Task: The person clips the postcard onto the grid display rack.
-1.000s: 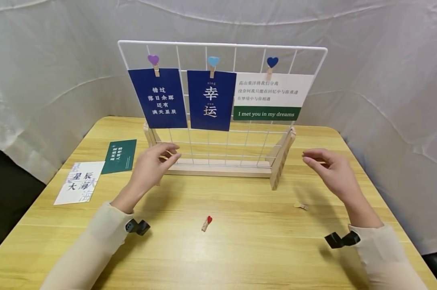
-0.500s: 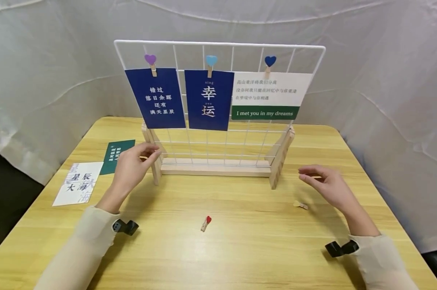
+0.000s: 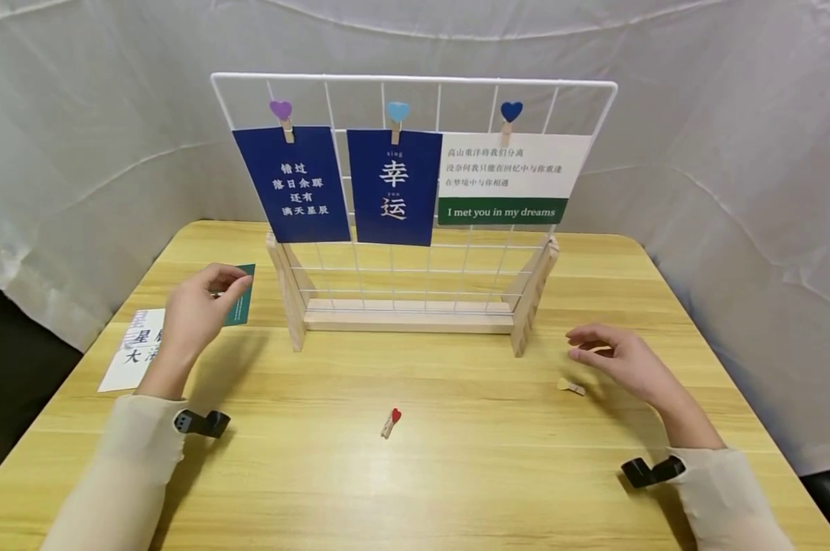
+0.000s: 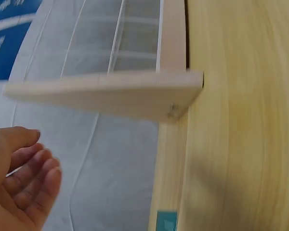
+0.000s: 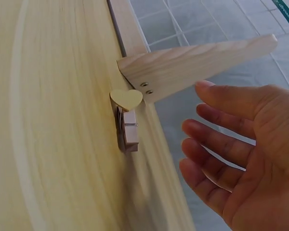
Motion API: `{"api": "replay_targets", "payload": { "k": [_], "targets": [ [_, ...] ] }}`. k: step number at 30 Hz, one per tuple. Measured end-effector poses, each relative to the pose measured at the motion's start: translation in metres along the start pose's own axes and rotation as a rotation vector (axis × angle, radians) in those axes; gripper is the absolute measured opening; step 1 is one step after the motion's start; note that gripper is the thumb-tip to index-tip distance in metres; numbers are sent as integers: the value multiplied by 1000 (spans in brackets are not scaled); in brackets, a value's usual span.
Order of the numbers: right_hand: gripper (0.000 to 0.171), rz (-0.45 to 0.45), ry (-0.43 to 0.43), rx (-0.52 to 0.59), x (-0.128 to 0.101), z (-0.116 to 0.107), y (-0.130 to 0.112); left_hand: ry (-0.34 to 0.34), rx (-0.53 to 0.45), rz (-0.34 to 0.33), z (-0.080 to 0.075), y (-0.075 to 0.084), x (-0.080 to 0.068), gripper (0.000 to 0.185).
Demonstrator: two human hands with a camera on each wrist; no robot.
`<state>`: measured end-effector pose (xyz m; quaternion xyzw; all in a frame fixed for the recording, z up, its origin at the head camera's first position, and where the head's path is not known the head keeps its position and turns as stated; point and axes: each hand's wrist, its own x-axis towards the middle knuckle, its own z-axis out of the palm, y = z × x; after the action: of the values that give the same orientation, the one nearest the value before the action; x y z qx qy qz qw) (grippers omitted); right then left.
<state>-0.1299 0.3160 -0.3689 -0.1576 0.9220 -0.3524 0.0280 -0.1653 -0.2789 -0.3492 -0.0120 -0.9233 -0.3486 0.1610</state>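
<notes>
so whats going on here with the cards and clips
A person sits at a wooden table facing a white wire rack with three cards clipped up by heart pegs. The left hand reaches over a green card lying flat beside a white card. The right hand hovers open next to a yellow peg. A red peg lies loose in the middle.

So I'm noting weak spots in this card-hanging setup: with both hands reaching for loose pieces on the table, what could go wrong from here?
The left hand hovers over the green card, which lies flat on the table; a flat card may be hard to lift.

The right hand is beside the yellow heart clip; a small clip could skid away or be pinched askew.

Both hands work close to the rack's wooden feet; a bump might shake the hung cards.
</notes>
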Motion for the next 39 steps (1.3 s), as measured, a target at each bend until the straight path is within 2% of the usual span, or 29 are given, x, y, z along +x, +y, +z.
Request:
{"api": "replay_targets", "payload": {
  "k": [6, 15, 20, 24, 31, 36, 39],
  "targets": [
    [36, 18, -35, -17, -2, 1, 7, -118, 73, -77, -12, -25, 5, 48],
    [38, 20, -90, -71, -4, 6, 13, -192, 111, -176, -19, -54, 8, 65],
    [39, 29, -123, -71, -5, 8, 15, -245, 130, -202, -23, -70, 8, 65],
    [39, 34, -143, -71, -5, 10, 16, -297, 149, -249, -27, -83, 7, 68],
    [39, 56, -165, -72, -6, 9, 17, -345, 183, -305, -37, -103, 1, 74],
    [34, 83, -195, -46, -6, 9, 16, -336, 223, -382, -46, -115, -9, 73],
    [30, 98, -206, -34, -6, 8, 15, -328, 257, -396, -50, -119, -11, 75]
  ]
}}
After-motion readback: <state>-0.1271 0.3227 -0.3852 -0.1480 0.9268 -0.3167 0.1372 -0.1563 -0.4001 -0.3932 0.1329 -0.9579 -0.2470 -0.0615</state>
